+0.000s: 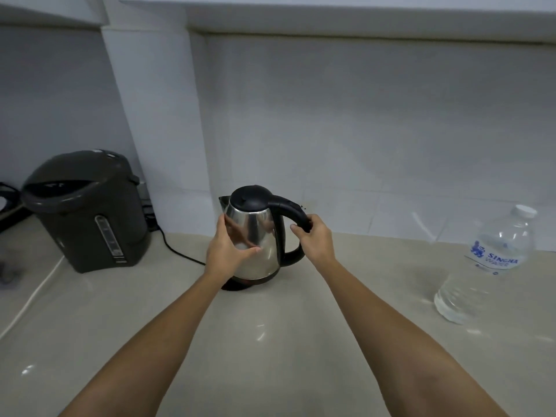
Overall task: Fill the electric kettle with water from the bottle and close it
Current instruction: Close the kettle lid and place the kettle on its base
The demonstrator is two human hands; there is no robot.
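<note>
A steel electric kettle [258, 236] with a black lid and black handle stands on its base in the middle of the beige counter. Its lid is down and its spout points left. My left hand [227, 251] is pressed flat against the kettle's left side, fingers spread around the steel body. My right hand [316, 236] is wrapped around the black handle on the right. A clear plastic water bottle [487, 266] with a white cap and a blue label stands upright at the far right, partly filled, apart from both hands.
A dark grey hot-water dispenser [87, 212] stands at the back left, with a black cable [177, 251] running along the counter toward the kettle's base. A white cord [33, 296] lies at the left edge. A white tiled wall [361, 130] closes the back.
</note>
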